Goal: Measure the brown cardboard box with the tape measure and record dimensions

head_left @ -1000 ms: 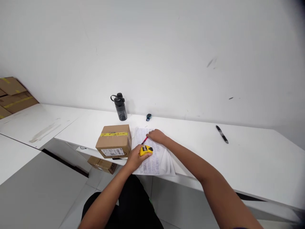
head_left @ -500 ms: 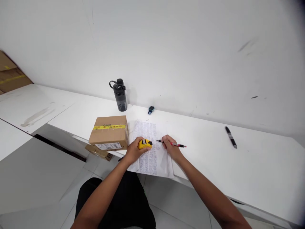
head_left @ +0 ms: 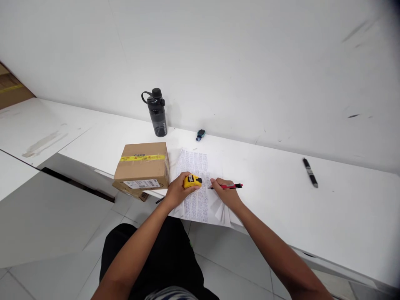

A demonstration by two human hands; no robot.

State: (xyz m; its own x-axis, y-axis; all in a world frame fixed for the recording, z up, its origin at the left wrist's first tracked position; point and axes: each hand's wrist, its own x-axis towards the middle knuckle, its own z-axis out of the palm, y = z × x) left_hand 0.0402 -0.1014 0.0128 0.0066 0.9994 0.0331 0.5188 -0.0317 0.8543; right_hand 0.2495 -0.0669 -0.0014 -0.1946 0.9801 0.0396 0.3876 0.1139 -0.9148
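My left hand (head_left: 176,191) is closed around a small yellow tape measure (head_left: 191,181), resting on a stack of written paper sheets (head_left: 196,200) at the front edge of the white table (head_left: 281,196). My right hand (head_left: 226,192) grips a red pen (head_left: 229,186) in a writing hold, its tip touching the paper just right of the tape measure. A taped brown cardboard box (head_left: 142,166) with a white label sits directly left of my left hand.
A dark water bottle (head_left: 157,112) stands near the wall behind the box. A small blue object (head_left: 200,134) lies by the wall. A black marker (head_left: 310,172) lies far right. More cartons (head_left: 9,87) are stacked at far left; another box (head_left: 130,192) shows below the table edge.
My right hand moved from the top of the paper down to its middle, turning the red pen into a writing grip. My left hand kept the tape measure. The view tilted down.
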